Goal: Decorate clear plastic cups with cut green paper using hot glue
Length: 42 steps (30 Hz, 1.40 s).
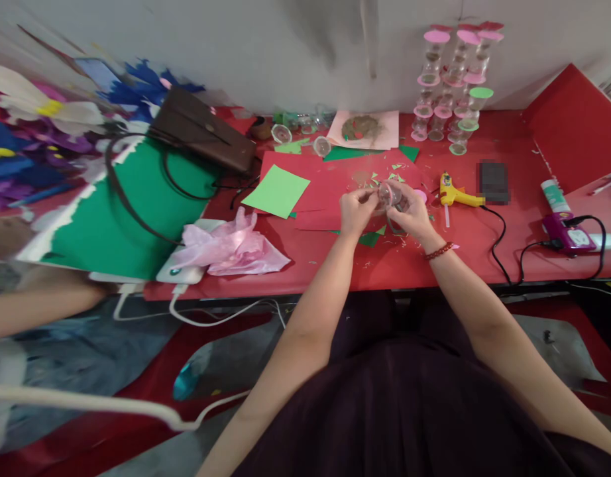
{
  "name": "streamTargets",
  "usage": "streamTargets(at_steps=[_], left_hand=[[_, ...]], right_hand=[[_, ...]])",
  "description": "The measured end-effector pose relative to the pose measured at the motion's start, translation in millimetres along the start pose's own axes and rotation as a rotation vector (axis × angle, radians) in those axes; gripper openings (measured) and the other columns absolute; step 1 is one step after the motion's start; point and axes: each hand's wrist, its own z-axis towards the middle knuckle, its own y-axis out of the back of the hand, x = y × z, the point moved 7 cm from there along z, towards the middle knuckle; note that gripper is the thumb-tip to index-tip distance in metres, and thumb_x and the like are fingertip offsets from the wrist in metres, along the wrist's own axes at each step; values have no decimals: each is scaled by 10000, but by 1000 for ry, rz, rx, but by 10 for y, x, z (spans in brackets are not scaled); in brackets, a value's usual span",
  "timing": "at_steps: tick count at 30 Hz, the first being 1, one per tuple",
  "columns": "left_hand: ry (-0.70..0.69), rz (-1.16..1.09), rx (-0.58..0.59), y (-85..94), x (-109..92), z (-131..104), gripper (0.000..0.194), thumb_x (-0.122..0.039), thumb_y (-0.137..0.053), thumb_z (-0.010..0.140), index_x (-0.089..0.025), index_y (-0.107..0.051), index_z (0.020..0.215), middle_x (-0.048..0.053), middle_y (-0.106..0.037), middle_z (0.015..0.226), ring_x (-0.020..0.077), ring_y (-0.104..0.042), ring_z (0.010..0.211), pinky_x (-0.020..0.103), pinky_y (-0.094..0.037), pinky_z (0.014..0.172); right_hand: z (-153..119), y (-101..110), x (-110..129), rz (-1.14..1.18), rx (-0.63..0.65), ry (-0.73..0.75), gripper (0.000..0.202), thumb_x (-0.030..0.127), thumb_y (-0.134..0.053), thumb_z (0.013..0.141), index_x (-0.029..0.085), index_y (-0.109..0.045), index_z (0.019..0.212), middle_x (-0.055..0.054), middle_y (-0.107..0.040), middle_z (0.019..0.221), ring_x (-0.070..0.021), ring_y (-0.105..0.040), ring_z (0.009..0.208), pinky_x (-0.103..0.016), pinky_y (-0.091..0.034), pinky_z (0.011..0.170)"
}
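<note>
Over the middle of the red table, both my hands meet at a small clear plastic hourglass-like piece point(388, 194) with a pinkish rim. My right hand point(413, 213), with a red beaded bracelet at the wrist, has its fingers and thumb curled round the piece. From the other side, my left hand point(356, 211) pinches at the piece's left edge. What lies between those left fingertips is too small to make out. Green paper scraps point(372, 238) and tiny trimmings lie beneath the hands, and a pink paper disc point(420, 196) shows just beyond the right fingers.
A yellow glue gun point(457, 192) with its cord lies right, near a purple power adapter point(574, 235). Stacked clear hourglasses point(442, 106) stand behind. Leftward are light green paper point(278, 192), a pink plastic bag point(236, 245) and a brown handbag point(201, 129). Another person's arm point(42, 301) reaches in.
</note>
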Motion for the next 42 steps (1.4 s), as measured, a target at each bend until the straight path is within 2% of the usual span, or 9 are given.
streamTargets(at_steps=[6,13,17,22,28,32,36,38,42], left_hand=[[37,12,56,-10,-39,-19,373,-537,-778,776,-167,-818,800,58,-787,728,165,-706,676,266,-554,646],[129,-123,45,-15,99,23,234,-405,-772,732,-175,-745,703,6,-702,635,124,-636,594,258,-561,639],[55,21,20,13,39,15,226,-382,-741,759,-179,-697,671,1,-668,613,132,-631,613,249,-522,634],[-5,153,12,25,-32,-10,170,-329,-698,800,-184,-691,711,19,-698,645,153,-647,639,262,-496,646],[-87,281,30,14,-116,-24,123,-287,-703,798,-209,-681,706,19,-728,670,158,-655,663,267,-475,674],[-119,298,19,-12,-167,-54,157,-354,-708,837,-218,-716,758,34,-763,734,177,-691,714,285,-492,720],[-126,286,11,-7,-172,-45,96,-289,-676,834,-221,-730,793,31,-767,755,177,-702,728,283,-506,749],[-118,276,-35,56,-152,-13,97,-282,-652,841,-223,-724,813,24,-756,751,173,-699,723,278,-511,750],[-49,160,-141,202,-40,58,154,-349,-597,905,-234,-664,829,7,-712,737,155,-682,680,257,-509,698]], right_hand=[[-16,-14,-67,102,20,-83,621,264,-669,744,279,-670,1365,-76,-736,1340,-259,-717,1170,-454,-580,1072],[-21,-9,139,-155,13,42,619,222,-663,710,284,-694,1325,-84,-727,1334,-299,-677,1240,-512,-525,1144],[-31,-32,188,-226,30,74,613,230,-660,732,261,-675,1344,-106,-719,1347,-314,-661,1253,-527,-518,1133],[-30,-32,142,-181,8,81,587,250,-655,715,228,-683,1301,-128,-737,1272,-320,-678,1193,-527,-529,1102],[6,-30,-29,51,-4,-113,532,362,-659,719,243,-681,1237,-66,-750,1114,-236,-692,944,-418,-595,883],[28,26,-15,202,-55,-207,425,389,-689,718,246,-711,1117,-12,-749,945,-183,-637,791,-348,-561,756],[28,50,-15,319,-67,-305,311,390,-690,730,243,-733,1001,31,-670,746,-115,-497,574,-284,-469,581],[25,32,-40,392,-46,-342,295,437,-674,741,242,-725,956,12,-690,770,-117,-495,560,-282,-438,536],[25,30,-138,470,-55,-381,383,562,-634,768,238,-696,962,-41,-734,840,-165,-592,645,-296,-446,532]])
